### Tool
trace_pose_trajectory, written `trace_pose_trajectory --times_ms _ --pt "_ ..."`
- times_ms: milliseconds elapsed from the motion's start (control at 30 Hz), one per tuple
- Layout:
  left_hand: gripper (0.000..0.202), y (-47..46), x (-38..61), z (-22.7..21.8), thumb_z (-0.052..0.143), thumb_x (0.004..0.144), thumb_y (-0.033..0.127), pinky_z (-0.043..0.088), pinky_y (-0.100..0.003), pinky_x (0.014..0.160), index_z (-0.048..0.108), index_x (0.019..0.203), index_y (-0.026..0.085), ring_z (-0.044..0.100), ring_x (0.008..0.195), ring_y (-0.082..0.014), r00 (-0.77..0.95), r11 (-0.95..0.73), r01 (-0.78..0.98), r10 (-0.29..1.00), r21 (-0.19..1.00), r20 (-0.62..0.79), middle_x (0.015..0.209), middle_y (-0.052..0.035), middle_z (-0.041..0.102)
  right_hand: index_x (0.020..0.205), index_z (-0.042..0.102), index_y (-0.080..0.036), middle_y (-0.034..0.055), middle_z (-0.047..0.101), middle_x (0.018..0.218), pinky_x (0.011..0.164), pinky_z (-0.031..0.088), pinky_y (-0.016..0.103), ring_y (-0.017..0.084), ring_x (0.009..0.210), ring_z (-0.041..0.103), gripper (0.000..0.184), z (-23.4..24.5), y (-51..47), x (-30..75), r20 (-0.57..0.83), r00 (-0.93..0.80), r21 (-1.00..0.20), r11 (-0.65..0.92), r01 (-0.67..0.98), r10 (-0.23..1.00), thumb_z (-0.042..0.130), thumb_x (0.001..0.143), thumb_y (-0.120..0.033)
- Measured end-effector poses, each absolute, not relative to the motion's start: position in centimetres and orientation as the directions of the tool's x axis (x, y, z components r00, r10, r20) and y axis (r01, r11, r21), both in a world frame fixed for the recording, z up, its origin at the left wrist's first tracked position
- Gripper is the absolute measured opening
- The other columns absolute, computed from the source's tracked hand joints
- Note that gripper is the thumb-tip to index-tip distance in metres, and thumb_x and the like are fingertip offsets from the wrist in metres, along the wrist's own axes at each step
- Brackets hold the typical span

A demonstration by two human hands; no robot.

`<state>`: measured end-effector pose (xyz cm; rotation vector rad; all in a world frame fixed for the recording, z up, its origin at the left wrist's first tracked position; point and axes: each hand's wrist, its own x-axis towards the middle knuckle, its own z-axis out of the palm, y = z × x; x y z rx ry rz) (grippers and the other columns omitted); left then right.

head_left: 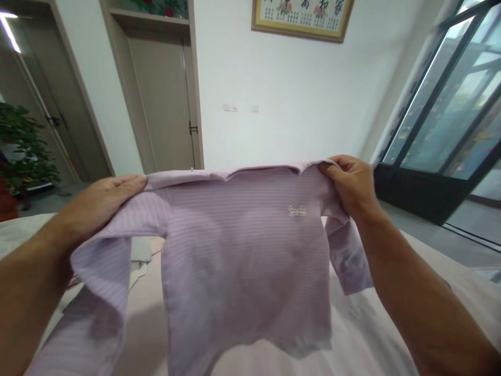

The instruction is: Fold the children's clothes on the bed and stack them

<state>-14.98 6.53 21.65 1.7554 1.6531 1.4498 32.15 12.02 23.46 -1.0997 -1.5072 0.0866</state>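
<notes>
A lilac striped long-sleeved shirt (pixel 242 245) hangs stretched out in front of me, with small pale lettering on its chest at the right. My left hand (pixel 121 189) pinches it by the shoulder on the left side. At the opposite shoulder, my right hand (pixel 350 180) has its fingers closed on the cloth. Both sleeves dangle, the left one bent and drooping low toward the bottom left. The shirt's lower hem curves up in the middle, just over the pale bed sheet (pixel 364 324).
Folded cloths (pixel 141 250) lie on the bed, partly behind the left sleeve. Beyond stand a beige door (pixel 162 99), a green plant (pixel 23 141) and a dark-framed glass door (pixel 442 104). A framed picture (pixel 301 18) hangs on the white wall.
</notes>
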Motion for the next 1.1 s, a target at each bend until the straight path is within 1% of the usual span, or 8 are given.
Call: trace_pose_trajectory --times_ms 200,300,467,600,733,833,967,1100 --pt "0.065 13.8 -14.3 10.5 0.058 0.072 0.070 0.053 -0.028 0.072 0.067 0.108 0.016 0.066 0.084 -0.0210 0.135 -0.073 0.603 0.991 0.794 -0.011 0.099 -0.0038 0.073 0.080 0.072 -0.019 0.0019 0.067 0.069 0.056 0.034 0.025 0.016 0.065 0.058 0.028 14.8 18.2 30.5 0.386 0.019 -0.338 0.122 0.933 0.922 0.056 0.084 -0.041" --pt "0.054 16.3 -14.0 5.2 0.067 0.063 0.059 0.051 -0.028 0.077 0.071 0.099 0.019 0.067 0.091 -0.0257 0.167 -0.096 0.738 0.985 0.668 -0.044 0.096 -0.0034 0.075 0.087 0.073 -0.021 0.0057 0.072 0.086 0.062 0.037 0.025 0.019 0.080 0.063 0.029 10.0 20.3 29.7 0.275 -0.001 -0.166 0.048 0.985 0.961 0.053 0.086 -0.043" --pt "0.043 20.0 -14.5 1.9 0.044 0.082 0.053 0.047 -0.027 0.076 0.071 0.090 0.020 0.068 0.091 -0.0243 0.052 -0.063 0.864 0.998 0.499 0.037 0.092 -0.0044 0.075 0.094 0.072 -0.023 0.0083 0.073 0.098 0.071 0.042 0.028 0.022 0.090 0.066 0.037 6.0 23.2 29.8 0.203 -0.009 -0.064 0.022 0.998 0.979 0.048 0.090 -0.051" --pt "0.051 22.6 -14.0 2.3 0.034 0.089 0.056 0.047 -0.031 0.077 0.070 0.091 0.020 0.068 0.093 -0.0269 -0.133 0.126 0.928 0.991 0.352 -0.003 0.097 -0.0103 0.074 0.097 0.072 -0.023 0.0106 0.072 0.103 0.077 0.045 0.031 0.025 0.097 0.066 0.040 4.7 25.7 29.8 0.181 0.067 -0.109 -0.048 0.993 0.981 0.048 0.090 -0.054" --pt "0.052 23.1 -11.9 2.0 0.037 0.090 0.050 0.047 -0.046 0.085 0.063 0.123 0.019 0.063 0.107 -0.0367 -0.226 0.205 0.961 0.969 0.187 0.098 0.120 -0.0186 0.067 0.106 0.072 -0.023 0.0116 0.070 0.112 0.086 0.046 0.036 0.028 0.106 0.063 0.038 3.1 27.1 30.0 0.087 0.156 -0.292 -0.125 0.948 0.984 0.051 0.088 -0.050" --pt "0.049 21.9 -9.2 1.3 0.037 0.093 0.041 0.045 -0.045 0.094 0.058 0.131 0.018 0.061 0.113 -0.0318 -0.044 0.035 0.999 0.971 0.040 0.237 0.127 -0.0162 0.064 0.098 0.073 -0.021 0.0116 0.071 0.112 0.088 0.046 0.035 0.027 0.106 0.063 0.039 2.4 27.0 31.7 0.003 0.148 -0.381 -0.135 0.915 0.989 0.049 0.090 -0.050" --pt "0.043 20.1 -5.6 -0.1 0.035 0.097 0.034 0.036 -0.037 0.109 0.062 0.126 0.017 0.055 0.123 -0.0245 0.266 -0.285 0.958 0.922 0.026 0.283 0.130 -0.0119 0.063 0.091 0.072 -0.019 0.0101 0.074 0.100 0.077 0.049 0.030 0.022 0.090 0.066 0.051 2.2 25.4 35.9 -0.110 0.118 -0.480 -0.157 0.863 0.987 0.036 0.095 -0.054" --pt "0.049 19.6 -3.7 -1.9 0.036 0.098 0.042 0.033 -0.040 0.112 0.054 0.136 0.018 0.047 0.133 -0.0259 0.280 -0.298 0.953 0.937 0.059 0.208 0.143 -0.0131 0.054 0.086 0.069 -0.016 0.0090 0.074 0.086 0.066 0.048 0.029 0.020 0.073 0.063 0.048 2.4 23.0 39.5 -0.345 0.028 -0.653 -0.261 0.711 0.938 0.050 0.085 -0.060"
